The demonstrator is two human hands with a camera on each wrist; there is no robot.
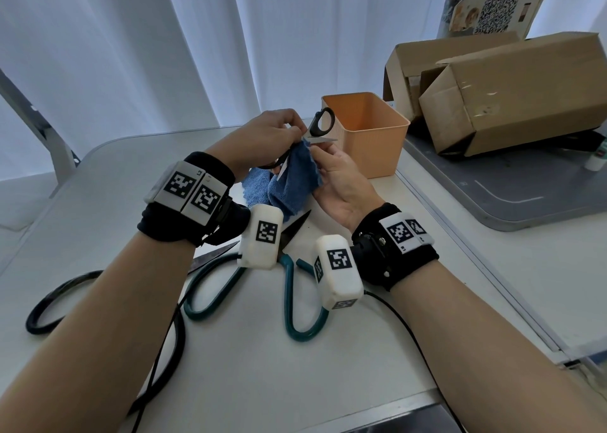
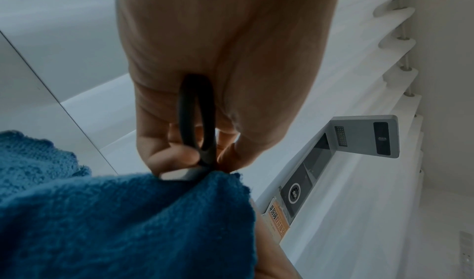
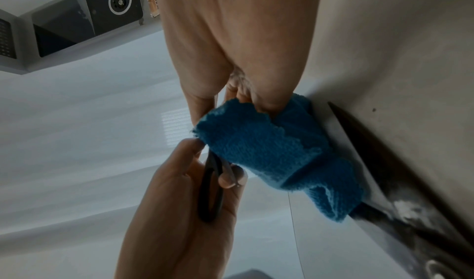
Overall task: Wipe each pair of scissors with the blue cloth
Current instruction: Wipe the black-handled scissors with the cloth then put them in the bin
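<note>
The left hand point(image 1: 267, 137) is gripping the open black scissors point(image 1: 320, 127) while the right hand point(image 1: 341, 183) is pinching the blue cloth point(image 1: 295, 176) round a blade, risking a nicked fingertip if the cloth slips.

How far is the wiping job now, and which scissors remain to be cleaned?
Nothing shows as finished: the orange bin shows no scissors inside from here. In hand: the left hand holds the black-handled scissors while the right hand presses the blue cloth on a blade. The teal-handled scissors and the large black scissors lie on the table; whether they were wiped cannot be told.
</note>
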